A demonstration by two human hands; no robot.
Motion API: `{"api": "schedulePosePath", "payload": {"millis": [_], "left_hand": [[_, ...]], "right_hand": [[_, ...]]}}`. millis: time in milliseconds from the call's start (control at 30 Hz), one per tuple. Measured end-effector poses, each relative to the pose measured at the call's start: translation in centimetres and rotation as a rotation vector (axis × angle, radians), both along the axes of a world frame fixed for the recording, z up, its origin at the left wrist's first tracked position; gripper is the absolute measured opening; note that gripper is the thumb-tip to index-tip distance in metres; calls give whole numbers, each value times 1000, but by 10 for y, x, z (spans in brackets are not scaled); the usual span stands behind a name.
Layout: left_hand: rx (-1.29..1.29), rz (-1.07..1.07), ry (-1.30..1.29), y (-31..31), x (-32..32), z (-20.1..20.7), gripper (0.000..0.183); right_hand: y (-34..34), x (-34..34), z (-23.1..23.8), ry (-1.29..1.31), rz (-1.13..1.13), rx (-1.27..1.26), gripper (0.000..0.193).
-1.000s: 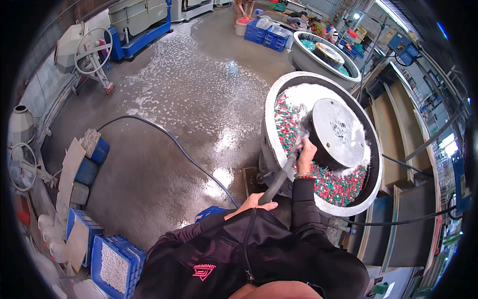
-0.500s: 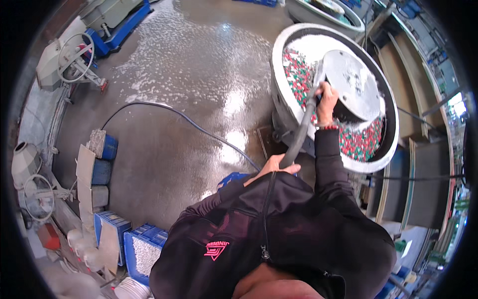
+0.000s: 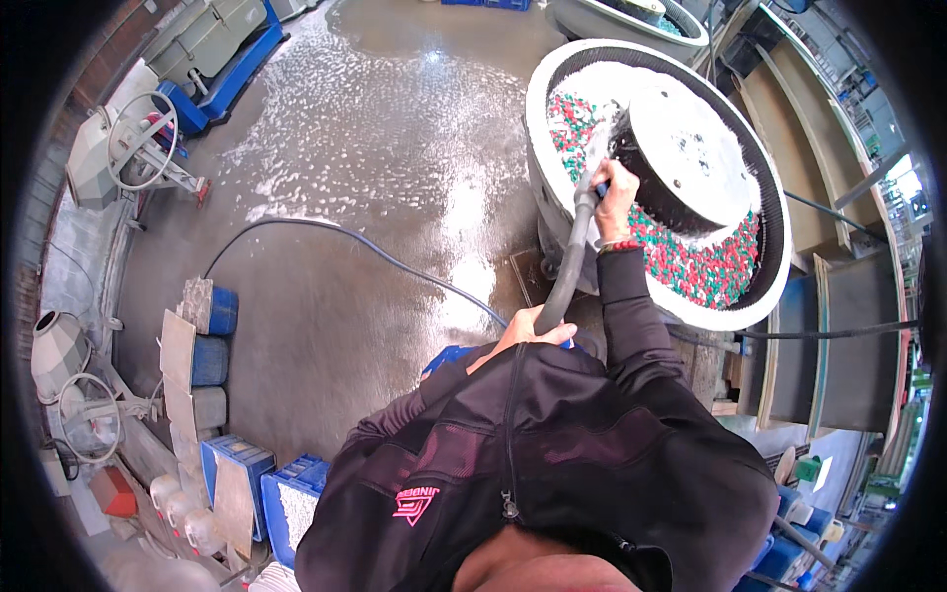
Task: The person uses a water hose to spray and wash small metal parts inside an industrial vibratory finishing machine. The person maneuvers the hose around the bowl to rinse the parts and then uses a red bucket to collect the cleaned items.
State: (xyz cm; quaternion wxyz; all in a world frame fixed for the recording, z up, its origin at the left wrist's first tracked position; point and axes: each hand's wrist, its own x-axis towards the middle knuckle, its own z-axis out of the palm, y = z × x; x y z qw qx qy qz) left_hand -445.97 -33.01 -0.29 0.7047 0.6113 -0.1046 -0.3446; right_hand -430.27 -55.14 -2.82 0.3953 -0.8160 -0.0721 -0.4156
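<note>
My right hand [image 3: 617, 194], a red bracelet at its wrist, is closed around the upper end of a thick grey hose [image 3: 565, 274], where a bit of blue shows. A whitish spray leaves that end toward the side of a round centre drum [image 3: 689, 148]. This drum rises inside a big round tub [image 3: 536, 123] with a pale rim. Around it lie many small red, green and white pieces [image 3: 695, 264], with white foam at the far side. My left hand [image 3: 533, 329] grips the hose lower down, close to my jacket.
A dark thin hose [image 3: 365, 249] curves over the wet, foam-spotted floor [image 3: 326, 326]. Blue bins [image 3: 237, 469] and a white-filled blue crate [image 3: 296, 508] stand at left. Machines with handwheels [image 3: 91, 403] line the left side. Another tub [image 3: 631, 35] and wooden shelving [image 3: 814, 148] are at right.
My right hand and the hose end have shifted left along the tub. More of the centre drum's dark side shows, and its top looks whiter. My left hand keeps its hold.
</note>
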Motion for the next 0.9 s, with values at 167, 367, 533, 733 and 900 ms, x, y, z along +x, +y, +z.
{"api": "schedulePosePath", "payload": {"millis": [167,367,533,733,900], "left_hand": [[65,37,-16,14,2,-3,30],[4,93,-56,7,5,-25,29],[36,68,-7,13,10,-17,31],[63,-4,-48,16,6,-14,29],[8,-11,-57,19,2,-15,25]], "right_hand": [[32,0,18,79,103,515,31],[25,9,16,150,144,660,32],[19,2,-39,272,69,593,30],[13,-10,-9,188,56,627,30],[20,-5,1,150,58,500,28]]}}
